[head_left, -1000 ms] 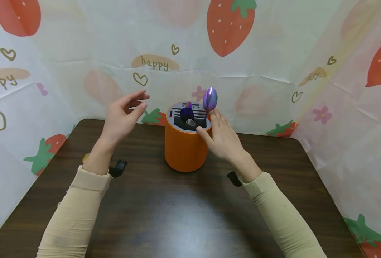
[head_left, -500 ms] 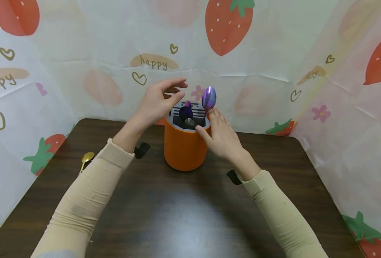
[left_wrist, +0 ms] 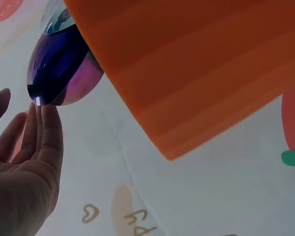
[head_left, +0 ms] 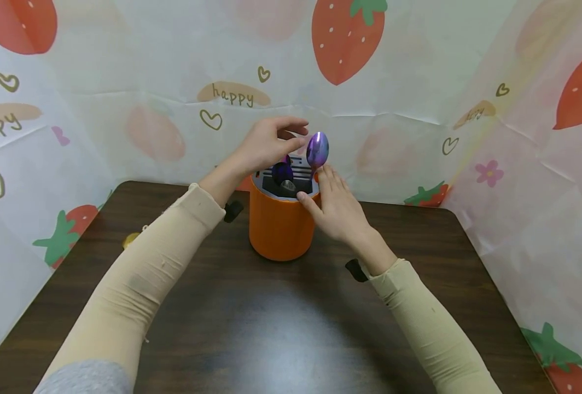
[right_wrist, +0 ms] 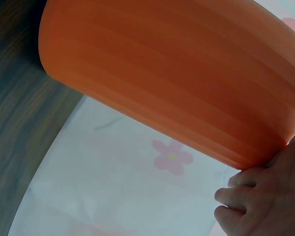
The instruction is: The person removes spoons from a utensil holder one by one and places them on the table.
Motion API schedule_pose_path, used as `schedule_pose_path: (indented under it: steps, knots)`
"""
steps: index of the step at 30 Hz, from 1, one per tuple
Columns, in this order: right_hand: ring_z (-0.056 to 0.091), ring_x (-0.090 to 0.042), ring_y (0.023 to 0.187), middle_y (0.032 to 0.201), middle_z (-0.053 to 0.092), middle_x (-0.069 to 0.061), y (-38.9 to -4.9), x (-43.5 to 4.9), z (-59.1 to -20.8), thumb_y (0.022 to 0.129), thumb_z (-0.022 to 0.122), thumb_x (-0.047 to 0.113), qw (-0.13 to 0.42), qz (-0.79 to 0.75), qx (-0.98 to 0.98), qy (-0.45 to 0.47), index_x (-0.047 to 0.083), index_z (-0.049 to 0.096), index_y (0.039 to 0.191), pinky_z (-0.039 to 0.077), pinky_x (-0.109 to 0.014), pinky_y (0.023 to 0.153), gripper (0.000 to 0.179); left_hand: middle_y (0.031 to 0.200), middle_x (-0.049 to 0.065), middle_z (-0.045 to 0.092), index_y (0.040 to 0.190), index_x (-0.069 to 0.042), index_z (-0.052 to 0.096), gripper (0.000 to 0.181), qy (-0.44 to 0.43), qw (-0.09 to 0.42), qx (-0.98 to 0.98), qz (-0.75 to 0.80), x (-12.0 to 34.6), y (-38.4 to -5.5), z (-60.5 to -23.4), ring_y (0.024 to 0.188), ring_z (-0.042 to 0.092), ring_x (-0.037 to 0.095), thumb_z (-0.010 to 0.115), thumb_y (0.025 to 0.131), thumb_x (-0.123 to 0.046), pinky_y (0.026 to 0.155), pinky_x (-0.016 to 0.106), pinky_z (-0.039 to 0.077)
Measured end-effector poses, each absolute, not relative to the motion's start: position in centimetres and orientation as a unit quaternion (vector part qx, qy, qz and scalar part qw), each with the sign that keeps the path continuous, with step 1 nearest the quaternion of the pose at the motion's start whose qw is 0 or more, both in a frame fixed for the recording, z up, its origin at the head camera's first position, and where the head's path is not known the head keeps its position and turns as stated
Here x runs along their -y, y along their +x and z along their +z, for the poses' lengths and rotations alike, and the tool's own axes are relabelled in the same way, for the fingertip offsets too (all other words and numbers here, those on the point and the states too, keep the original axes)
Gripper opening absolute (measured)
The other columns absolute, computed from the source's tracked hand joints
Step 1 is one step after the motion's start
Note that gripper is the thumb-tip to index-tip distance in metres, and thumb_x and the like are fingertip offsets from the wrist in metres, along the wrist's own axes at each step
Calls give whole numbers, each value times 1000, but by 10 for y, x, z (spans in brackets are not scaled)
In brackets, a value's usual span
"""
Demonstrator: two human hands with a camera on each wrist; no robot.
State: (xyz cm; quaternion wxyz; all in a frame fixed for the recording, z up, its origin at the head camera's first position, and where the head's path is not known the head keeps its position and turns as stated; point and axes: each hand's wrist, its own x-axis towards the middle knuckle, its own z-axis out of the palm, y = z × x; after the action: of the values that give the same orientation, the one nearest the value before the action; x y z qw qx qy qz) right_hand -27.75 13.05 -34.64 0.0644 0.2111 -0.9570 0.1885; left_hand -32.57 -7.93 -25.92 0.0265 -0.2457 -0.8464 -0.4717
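An orange cutlery holder (head_left: 281, 230) with a grey slotted top stands upright at the middle back of the table. From its right side a purple spoon (head_left: 317, 149) rises, bowl up. A dark blue-purple spoon (head_left: 283, 171) and a small silver spoon bowl (head_left: 288, 185) show in the dark opening at the front. Above the top, my left hand (head_left: 271, 143) hovers just left of the purple spoon, fingers extended and loosely bent, holding nothing. My right hand (head_left: 337, 210) rests against the holder's right rim, thumb in front and fingers extended along the side.
A gold spoon (head_left: 130, 239) lies at the table's left, mostly hidden behind the left sleeve (head_left: 138, 279). Behind the dark wooden table (head_left: 291, 328) hangs a white cloth (head_left: 173, 60) printed with strawberries and hearts.
My left hand has moved right, from beside the holder to over its top, close to the purple spoon. My right hand has stayed at the rim.
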Motion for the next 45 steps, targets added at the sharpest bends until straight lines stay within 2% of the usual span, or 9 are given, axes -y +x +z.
schedule_pose_path:
  steps: [6,14,20,31,39,45]
  knots:
    - [8,-31,160,174,4,-15,-276,-130,-345,103,23,74,62,190,957,212,4,8,167,6,-48,131,96,138,7,66,149,-11,58,48,-260,8,849,-460,71,-331,-256,120,66,22,67,104,-22,101,35,57]
    - [7,-32,161,174,4,-15,-276,-129,-345,104,22,73,58,186,957,213,4,9,167,5,-46,131,95,132,13,65,149,-7,56,49,-261,-11,843,-471,63,-336,-256,116,67,24,68,102,-12,93,33,60]
    - [7,-31,161,174,4,-15,-276,-127,-344,104,22,73,54,184,959,210,4,10,167,5,-46,131,94,129,15,67,144,-5,61,43,-257,-10,833,-489,62,-340,-259,113,68,26,67,102,-7,91,33,61]
    - [7,-30,161,174,3,-14,-276,-129,-345,103,22,74,55,184,959,209,6,8,167,7,-49,130,95,127,15,67,141,-5,64,39,-247,-16,816,-522,64,-340,-260,110,69,25,65,102,-5,91,34,61]
    - [4,-28,161,175,0,-10,-277,-130,-345,102,22,76,49,188,960,202,9,4,168,4,-47,131,95,128,14,66,141,-7,63,39,-232,-18,795,-561,67,-339,-259,110,69,25,66,102,-6,94,35,60]
    - [6,-30,161,175,2,-11,-277,-131,-346,102,22,76,48,189,960,200,6,9,168,4,-47,131,96,130,14,65,142,-8,63,40,-223,-11,775,-591,70,-339,-254,111,69,26,66,102,-5,93,37,61]
